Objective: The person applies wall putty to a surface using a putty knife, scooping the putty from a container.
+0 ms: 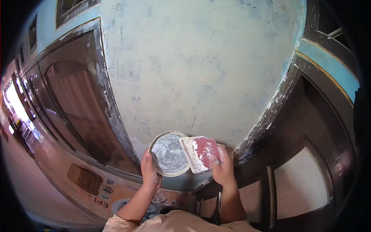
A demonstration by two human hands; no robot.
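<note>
My left hand (149,170) grips the rim of a round, shallow lid (169,154) smeared with grey-white putty, its inner face turned toward me. In my right hand (223,167) is a flat red putty scraper (204,149), its blade side coated in white putty. The scraper's coated edge meets or overlaps the lid's right rim; whether they touch I cannot tell. My right thumb lies on the scraper's face, and the other fingers are hidden behind it. Beyond both hands stands a pale wall (193,77) with patchy filler and dark scratches.
A brown door (73,104) in a putty-marked frame stands on the left. Dark woodwork with a pale panel (303,185) is close on the right. A brown plastic stool (83,178) sits on the lower left, on a printed sheet (101,195) covering the floor.
</note>
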